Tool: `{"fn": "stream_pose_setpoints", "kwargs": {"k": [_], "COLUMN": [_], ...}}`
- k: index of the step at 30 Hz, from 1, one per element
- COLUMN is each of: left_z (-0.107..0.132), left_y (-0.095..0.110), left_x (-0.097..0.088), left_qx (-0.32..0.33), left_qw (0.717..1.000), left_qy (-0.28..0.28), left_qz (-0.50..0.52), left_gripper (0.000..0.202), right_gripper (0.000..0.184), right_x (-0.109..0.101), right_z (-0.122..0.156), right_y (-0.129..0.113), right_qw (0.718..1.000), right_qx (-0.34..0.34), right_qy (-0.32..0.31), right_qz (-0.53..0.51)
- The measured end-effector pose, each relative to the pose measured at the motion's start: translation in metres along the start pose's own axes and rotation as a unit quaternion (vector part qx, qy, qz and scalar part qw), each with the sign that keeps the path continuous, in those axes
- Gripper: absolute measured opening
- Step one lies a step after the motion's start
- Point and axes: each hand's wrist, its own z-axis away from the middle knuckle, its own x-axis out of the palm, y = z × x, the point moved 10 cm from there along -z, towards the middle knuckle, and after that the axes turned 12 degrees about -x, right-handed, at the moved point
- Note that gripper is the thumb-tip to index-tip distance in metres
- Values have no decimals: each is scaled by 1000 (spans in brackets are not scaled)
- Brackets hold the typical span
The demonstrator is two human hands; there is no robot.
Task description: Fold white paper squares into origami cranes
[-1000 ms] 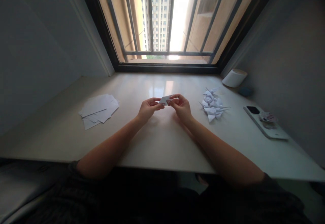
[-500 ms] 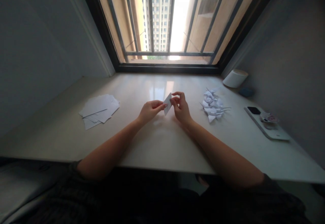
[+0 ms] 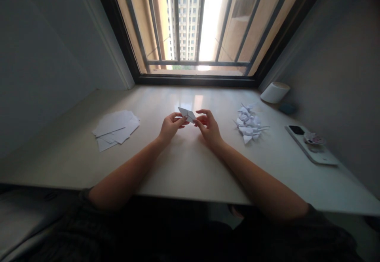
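A small piece of folded white paper (image 3: 187,113), diamond-like in outline, is held above the middle of the white tabletop. My left hand (image 3: 172,126) pinches its left part between thumb and fingers. At its right corner, my right hand (image 3: 208,127) grips it with thumb and a finger, the forefinger arched above. To the left lies a loose stack of white paper sheets (image 3: 115,127). Right of my hands is a heap of several folded white paper figures (image 3: 247,123), with pointed ends sticking out.
A white cylindrical container (image 3: 275,92) stands at the back right, beside a small dark bluish object (image 3: 287,108). A white phone (image 3: 322,155) with a round grip on it lies near the right wall. A barred window (image 3: 196,80) rises behind the tabletop (image 3: 190,175).
The folded paper has turned from steeply upright to a flatter slant, its tip now pointing to the upper left. My left hand has shifted slightly left.
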Motion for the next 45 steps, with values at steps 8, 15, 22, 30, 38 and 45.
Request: {"fn": "stream_pose_setpoints", "kwargs": {"k": [8,15,22,30,38,45], "left_z": [13,17,16,12,12,5], "left_y": [22,28,30,28,30,20], "left_x": [2,11,14,9,15,15], "left_qx": [104,149,176,193,188,117], "left_qw": [994,979,974,975,976,990], "left_qy": [15,-3,-16,-16,-43,-67], "left_qz": [-39,-138,-142,-113,-104,-44], "left_gripper": [84,48,34,35,31,36], "right_gripper": [21,16,15,31,28,28], "right_x": [-7,-2,4,8,1,-2], "right_z": [-4,-3,-2,0,-1,0], "right_y": [10,7,8,5,8,5], "right_qw": [997,999,998,997,998,999], "right_qx": [50,31,27,31,39,40], "right_qy": [26,1,-18,-31,-6,-7], "right_qz": [-53,-38,-55,-67,-46,-16]}}
